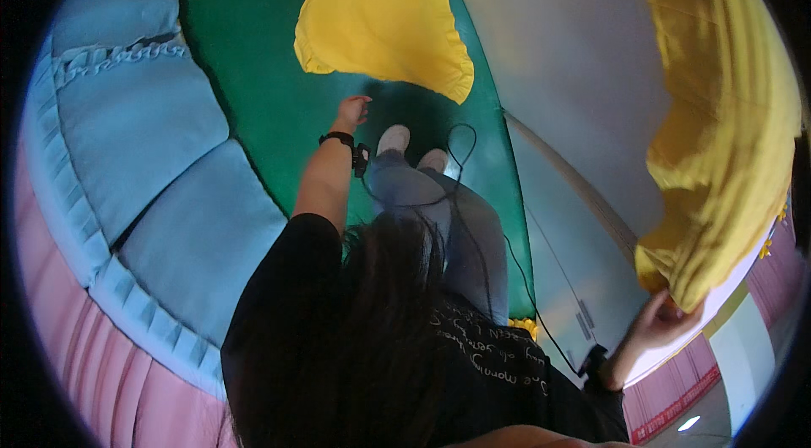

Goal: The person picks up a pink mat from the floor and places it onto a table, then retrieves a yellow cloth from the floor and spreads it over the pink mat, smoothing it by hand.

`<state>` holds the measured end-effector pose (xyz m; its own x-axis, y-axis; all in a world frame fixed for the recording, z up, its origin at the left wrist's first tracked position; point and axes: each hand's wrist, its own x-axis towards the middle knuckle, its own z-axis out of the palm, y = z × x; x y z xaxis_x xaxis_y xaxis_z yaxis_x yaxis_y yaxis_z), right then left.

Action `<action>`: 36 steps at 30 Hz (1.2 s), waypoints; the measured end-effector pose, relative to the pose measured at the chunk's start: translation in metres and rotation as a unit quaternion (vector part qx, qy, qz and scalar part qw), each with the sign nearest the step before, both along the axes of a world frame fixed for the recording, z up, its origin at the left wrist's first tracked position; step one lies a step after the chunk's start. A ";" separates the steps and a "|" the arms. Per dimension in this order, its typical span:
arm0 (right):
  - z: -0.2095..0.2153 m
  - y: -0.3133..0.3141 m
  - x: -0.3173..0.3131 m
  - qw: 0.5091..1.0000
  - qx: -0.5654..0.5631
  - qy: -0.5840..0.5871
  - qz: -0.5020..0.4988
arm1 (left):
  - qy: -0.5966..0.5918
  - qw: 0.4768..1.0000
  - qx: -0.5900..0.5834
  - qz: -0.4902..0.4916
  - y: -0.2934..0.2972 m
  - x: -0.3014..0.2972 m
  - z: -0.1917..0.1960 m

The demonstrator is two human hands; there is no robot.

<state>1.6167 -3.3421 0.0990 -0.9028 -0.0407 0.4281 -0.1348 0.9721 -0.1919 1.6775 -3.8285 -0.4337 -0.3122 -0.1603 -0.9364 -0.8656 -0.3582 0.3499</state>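
Note:
My right hand (661, 325), at the right, is closed on the lower end of a long, gathered yellow cloth (718, 127). The cloth runs up along the right side in folds, with an uneven inner edge. My left hand (353, 112) is in front of me, past my shoes, its fingers curled and nothing visible in them. Just beyond it is a yellow fabric cover (384, 13) with a ruffled edge, spread out over the green floor. A small gap shows between that cover and my left hand. A black band with a small device (359, 159) circles my left wrist.
To the left are light blue padded cushions (139, 135) with ruffled trim, above pink pleated fabric (76, 304). A pale panel (566, 68) borders the green floor (245, 42) on the right. A black cable (456, 194) loops across my legs near my white shoes (394, 139).

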 end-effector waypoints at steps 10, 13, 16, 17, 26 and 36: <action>0.010 0.058 0.032 0.991 0.087 0.068 -0.076 | 0.110 0.942 -0.045 0.314 -0.006 -0.062 -0.188; 0.000 0.060 0.031 0.991 0.053 0.073 -0.103 | 0.163 0.898 0.006 0.408 -0.044 -0.087 -0.187; -0.005 0.055 0.024 0.996 0.033 0.081 -0.027 | 0.152 0.861 0.169 0.454 -0.068 -0.100 -0.157; -0.009 0.054 0.022 0.994 0.071 0.083 -0.025 | 0.151 0.862 0.166 0.454 -0.068 -0.097 -0.140; 0.009 -0.030 0.004 0.993 0.110 0.016 -0.041 | 0.169 0.899 0.319 0.248 -0.014 -0.065 0.202; -0.013 -0.206 0.047 0.948 -0.212 -0.227 0.071 | 0.311 0.792 0.183 -0.492 -0.035 0.027 0.559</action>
<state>1.6640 -3.5485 0.0859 -0.9963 -0.0862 0.0022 -0.0683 0.7736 -0.6299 1.7049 -3.8631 0.1253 -0.5370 0.6940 -0.4796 -0.4890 0.2072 0.8473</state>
